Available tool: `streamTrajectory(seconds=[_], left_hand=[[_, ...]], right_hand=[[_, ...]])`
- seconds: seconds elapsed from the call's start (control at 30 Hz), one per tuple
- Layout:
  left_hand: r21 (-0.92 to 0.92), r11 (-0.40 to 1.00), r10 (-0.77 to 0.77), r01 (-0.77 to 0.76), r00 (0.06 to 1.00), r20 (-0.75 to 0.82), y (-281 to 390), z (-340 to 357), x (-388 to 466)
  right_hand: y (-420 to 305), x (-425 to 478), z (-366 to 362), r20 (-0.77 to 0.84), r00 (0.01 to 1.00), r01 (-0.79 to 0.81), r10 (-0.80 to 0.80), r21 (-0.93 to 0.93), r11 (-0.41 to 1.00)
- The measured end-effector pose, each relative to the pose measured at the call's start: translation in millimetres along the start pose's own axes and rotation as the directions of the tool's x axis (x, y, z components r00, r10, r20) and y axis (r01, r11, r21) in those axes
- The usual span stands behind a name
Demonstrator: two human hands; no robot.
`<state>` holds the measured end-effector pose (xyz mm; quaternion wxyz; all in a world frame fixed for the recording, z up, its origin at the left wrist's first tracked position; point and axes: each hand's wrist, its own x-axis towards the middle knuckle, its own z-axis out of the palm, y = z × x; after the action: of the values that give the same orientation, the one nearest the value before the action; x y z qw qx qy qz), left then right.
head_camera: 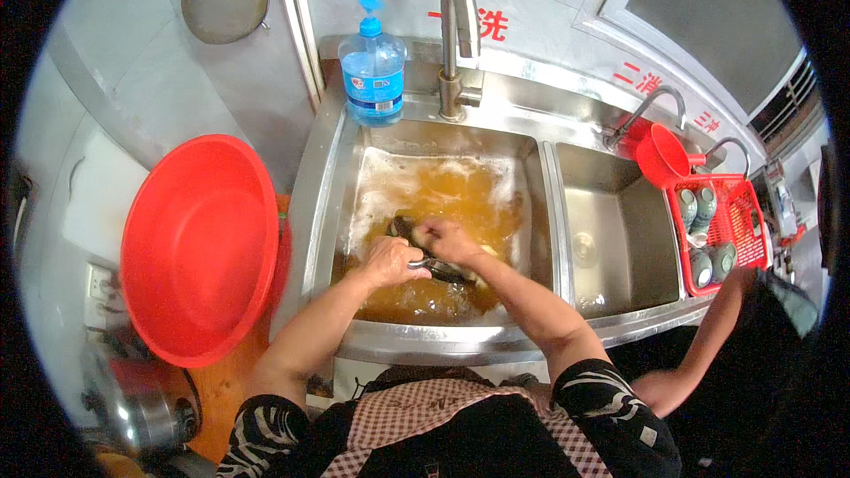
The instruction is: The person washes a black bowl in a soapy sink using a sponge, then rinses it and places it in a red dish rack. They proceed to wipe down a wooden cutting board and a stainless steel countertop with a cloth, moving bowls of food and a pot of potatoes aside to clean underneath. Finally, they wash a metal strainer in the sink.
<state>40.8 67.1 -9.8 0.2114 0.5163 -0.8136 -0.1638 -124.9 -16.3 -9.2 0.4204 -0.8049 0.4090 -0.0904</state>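
Brownish, foamy water fills the left basin of a stainless steel sink (pixel 558 239). Just above this water, my left hand (pixel 392 261) grips the metal-edged rim or handle of a dark, wet vessel (pixel 446 272), perhaps a pan or pot lid; its full shape is hidden by my hands and the water. My right hand (pixel 446 239) is closed on something pale greenish, blurred, against the dark item's inner side. Something pale lies partly in the water by my right wrist; I cannot tell what it is.
A blue soap pump bottle (pixel 374 79) and a faucet (pixel 455 46) stand behind the basin. A large red plastic tub (pixel 199 249) is at left. At right, a red dipper (pixel 663 154) rests by a red basket (pixel 742 232) of patterned cups. Another person's arm (pixel 704 345) is at lower right.
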Motion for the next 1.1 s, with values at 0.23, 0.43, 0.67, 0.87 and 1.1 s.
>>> streamTrajectory(seconds=[0.23,0.43,0.67,0.87,1.1], left_hand=[[0.064,0.984,0.158,-0.165,0.983,0.095,2.9,1.9,-8.8],[0.05,0.997,0.064,-0.066,0.997,0.041,-6.8,1.4,-10.5],[-0.234,0.893,-0.367,0.384,0.923,0.115,-3.7,-11.8,12.7],[-0.442,0.803,-0.504,0.4,0.851,-0.147,-17.9,10.3,26.0],[-0.611,0.454,-0.762,0.648,0.638,0.11,-67.0,53.9,17.3]], right_hand=[[71.2,56.8,52.5,-0.303,0.878,0.422,-0.37,0.127,0.898],[199.8,99.1,76.7,-0.161,0.986,0.046,-0.045,0.001,0.999],[271.4,79.6,27.4,-0.086,0.904,-0.417,0.419,0.039,0.908],[223.7,87.6,-1.4,-0.154,0.66,0.103,0.735,0.988,0.115],[35.2,92.7,27.9,-0.309,0.676,0.364,0.669,0.929,0.061]])
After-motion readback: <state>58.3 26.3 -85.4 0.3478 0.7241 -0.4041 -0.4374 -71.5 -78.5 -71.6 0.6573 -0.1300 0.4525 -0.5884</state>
